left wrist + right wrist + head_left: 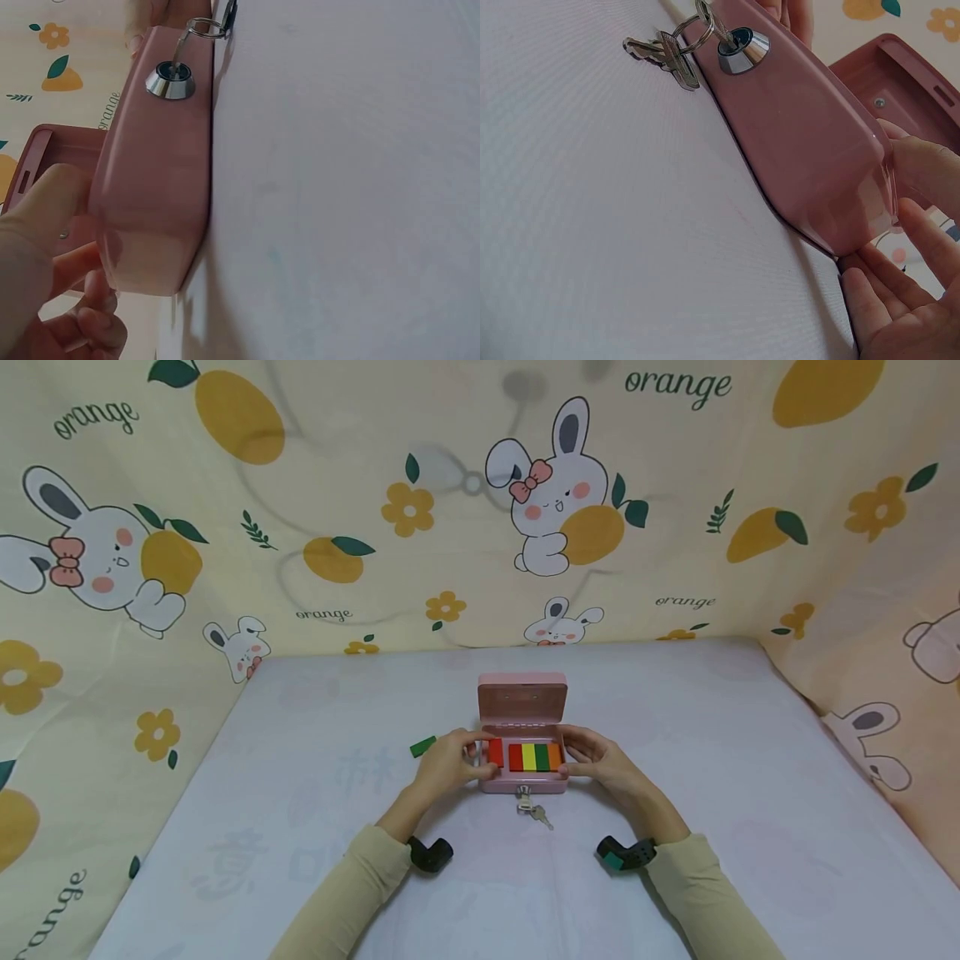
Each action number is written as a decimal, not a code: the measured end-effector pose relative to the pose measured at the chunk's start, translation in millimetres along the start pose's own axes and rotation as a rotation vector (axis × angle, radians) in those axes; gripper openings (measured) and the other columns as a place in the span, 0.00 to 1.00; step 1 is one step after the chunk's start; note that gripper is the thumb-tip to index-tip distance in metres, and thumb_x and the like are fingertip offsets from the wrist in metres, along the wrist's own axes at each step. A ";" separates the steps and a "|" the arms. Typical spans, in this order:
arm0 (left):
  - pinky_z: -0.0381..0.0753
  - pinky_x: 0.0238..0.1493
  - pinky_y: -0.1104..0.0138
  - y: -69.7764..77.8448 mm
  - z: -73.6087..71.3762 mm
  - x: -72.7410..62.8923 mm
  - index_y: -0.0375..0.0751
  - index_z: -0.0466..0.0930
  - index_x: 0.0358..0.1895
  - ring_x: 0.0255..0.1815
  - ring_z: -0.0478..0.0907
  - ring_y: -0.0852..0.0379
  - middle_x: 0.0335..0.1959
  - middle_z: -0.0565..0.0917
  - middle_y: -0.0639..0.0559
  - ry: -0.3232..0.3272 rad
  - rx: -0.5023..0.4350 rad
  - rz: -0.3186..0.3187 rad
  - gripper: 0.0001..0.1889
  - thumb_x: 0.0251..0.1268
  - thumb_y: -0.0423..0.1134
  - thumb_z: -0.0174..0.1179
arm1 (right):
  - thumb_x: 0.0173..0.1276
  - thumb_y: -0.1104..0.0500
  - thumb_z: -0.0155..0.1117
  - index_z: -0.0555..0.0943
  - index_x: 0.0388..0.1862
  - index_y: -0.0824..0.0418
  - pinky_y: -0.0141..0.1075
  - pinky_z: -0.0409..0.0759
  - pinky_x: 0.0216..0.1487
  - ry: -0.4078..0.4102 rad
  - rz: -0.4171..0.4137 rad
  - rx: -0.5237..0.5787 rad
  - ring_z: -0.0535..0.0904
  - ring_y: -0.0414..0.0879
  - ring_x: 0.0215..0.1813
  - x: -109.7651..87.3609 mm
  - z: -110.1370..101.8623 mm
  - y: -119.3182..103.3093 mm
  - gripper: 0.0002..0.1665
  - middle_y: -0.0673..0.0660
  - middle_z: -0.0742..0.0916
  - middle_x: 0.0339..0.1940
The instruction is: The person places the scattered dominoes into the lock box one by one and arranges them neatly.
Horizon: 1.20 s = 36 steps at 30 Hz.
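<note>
A small pink cash box (pixel 522 787) stands with its lid (pixel 522 702) tipped back. Inside it, a row of coloured blocks (pixel 535 757) runs red, yellow, green and orange, with a separate red block (pixel 496 752) at the left. My left hand (pixel 447 764) pinches that red block between thumb and forefinger, its other fingers outside the box wall. On the opposite side, my right hand (pixel 606 766) holds the box's end, thumb over the rim beside the orange block and fingers along the outer wall. The blocks are hidden in both wrist views.
Keys (pixel 664 56) hang on a ring from the box's front lock (pixel 171 79). A green block (pixel 423 746) lies on the white tabletop (pixel 262 810), just left of my left hand. Behind the table hangs a patterned cloth (pixel 442 435).
</note>
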<state>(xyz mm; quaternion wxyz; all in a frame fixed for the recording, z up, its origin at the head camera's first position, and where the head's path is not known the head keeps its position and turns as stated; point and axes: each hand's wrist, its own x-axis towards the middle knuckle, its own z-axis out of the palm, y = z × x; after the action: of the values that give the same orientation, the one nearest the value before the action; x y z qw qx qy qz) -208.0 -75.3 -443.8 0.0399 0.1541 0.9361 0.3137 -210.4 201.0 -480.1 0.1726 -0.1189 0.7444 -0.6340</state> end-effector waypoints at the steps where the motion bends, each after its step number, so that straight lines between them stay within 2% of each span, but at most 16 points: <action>1: 0.61 0.25 0.75 -0.3 0.5 0.4 0.46 0.82 0.54 0.28 0.67 0.61 0.29 0.77 0.49 -0.002 0.005 -0.001 0.23 0.52 0.45 0.71 | 0.64 0.64 0.65 0.59 0.73 0.65 0.45 0.57 0.72 -0.001 0.001 -0.002 0.56 0.63 0.78 0.0 0.0 0.1 0.41 0.67 0.64 0.75; 9: 0.60 0.25 0.75 -0.6 3.1 2.2 0.45 0.82 0.54 0.28 0.66 0.61 0.28 0.76 0.50 -0.009 0.037 0.023 0.24 0.52 0.46 0.71 | 0.63 0.64 0.65 0.60 0.73 0.64 0.42 0.59 0.70 0.004 0.005 0.005 0.56 0.63 0.78 0.2 0.4 0.3 0.41 0.67 0.64 0.75; 17: 0.60 0.25 0.75 -0.1 6.1 4.9 0.44 0.83 0.53 0.27 0.66 0.61 0.27 0.75 0.50 -0.010 0.048 0.035 0.23 0.52 0.45 0.71 | 0.65 0.64 0.64 0.59 0.74 0.63 0.46 0.57 0.72 0.001 0.012 -0.009 0.55 0.63 0.79 0.2 0.0 0.3 0.40 0.67 0.63 0.76; 27: 0.60 0.24 0.75 0.9 7.2 9.4 0.46 0.82 0.55 0.27 0.66 0.61 0.28 0.75 0.51 -0.042 0.084 0.005 0.25 0.52 0.48 0.70 | 0.65 0.64 0.64 0.59 0.74 0.64 0.46 0.57 0.72 0.005 0.010 -0.020 0.55 0.63 0.79 0.8 -0.1 0.8 0.41 0.67 0.63 0.76; 36: 0.58 0.23 0.74 1.3 5.9 12.4 0.47 0.82 0.55 0.27 0.65 0.61 0.26 0.72 0.53 -0.072 0.120 0.007 0.25 0.52 0.49 0.70 | 0.64 0.63 0.65 0.60 0.74 0.63 0.43 0.58 0.71 0.007 0.011 -0.021 0.56 0.62 0.78 1.1 -0.2 1.0 0.41 0.66 0.63 0.76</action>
<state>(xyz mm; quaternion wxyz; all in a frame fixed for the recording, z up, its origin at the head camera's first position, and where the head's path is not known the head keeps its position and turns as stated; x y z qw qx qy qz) -218.4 -67.1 -447.5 0.0631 0.1706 0.9506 0.2515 -211.4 200.9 -481.2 0.1719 -0.1144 0.7523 -0.6256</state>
